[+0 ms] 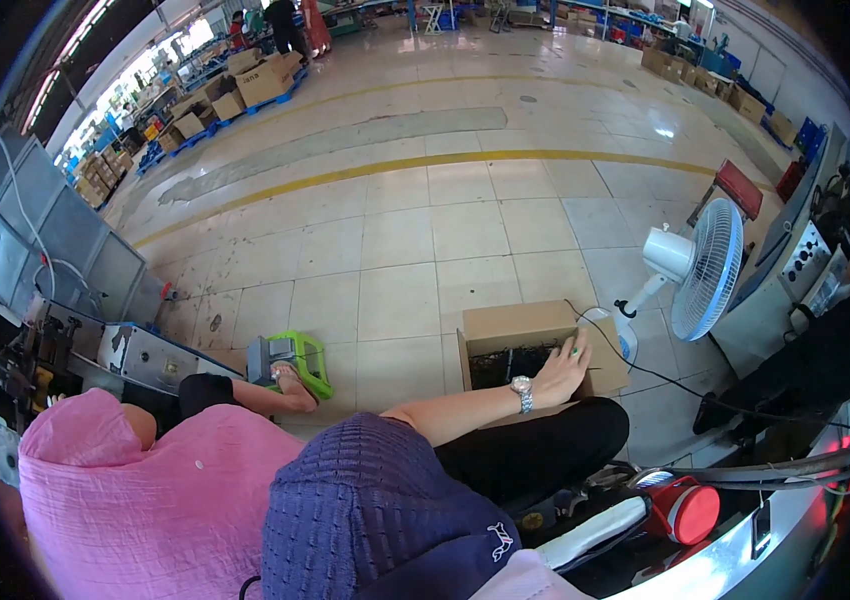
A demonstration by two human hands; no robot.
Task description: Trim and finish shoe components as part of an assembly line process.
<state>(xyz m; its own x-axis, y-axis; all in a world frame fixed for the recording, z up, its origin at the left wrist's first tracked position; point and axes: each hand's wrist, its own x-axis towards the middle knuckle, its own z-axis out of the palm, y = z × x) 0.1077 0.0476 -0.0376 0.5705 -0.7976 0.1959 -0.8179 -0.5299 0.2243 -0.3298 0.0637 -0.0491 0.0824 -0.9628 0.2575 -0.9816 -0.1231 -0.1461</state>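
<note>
Neither of my own hands shows in the head view. Close below me is the navy cap (365, 500) of a person, and pink clothing (165, 500) spreads to its left. From beyond the cap reaches a bare forearm with a silver watch (522, 392). That co-worker's hand (562, 375), fingers stretched, is over the right side of an open cardboard box (520, 320) on the floor. Dark thin parts (505, 368) lie inside the box. To the left, a bare limb (270, 397) extends to a green-and-grey device (313, 365); its end is too unclear to name.
A white-and-blue fan (710, 265) stands right of the box, with a black cable (685, 385) running past. At lower right are a red round part (693, 514) and thick hoses. Grey metal cabinets (45, 220) and a machine (35, 360) stand at left. Cartons (265, 80) lie farther off.
</note>
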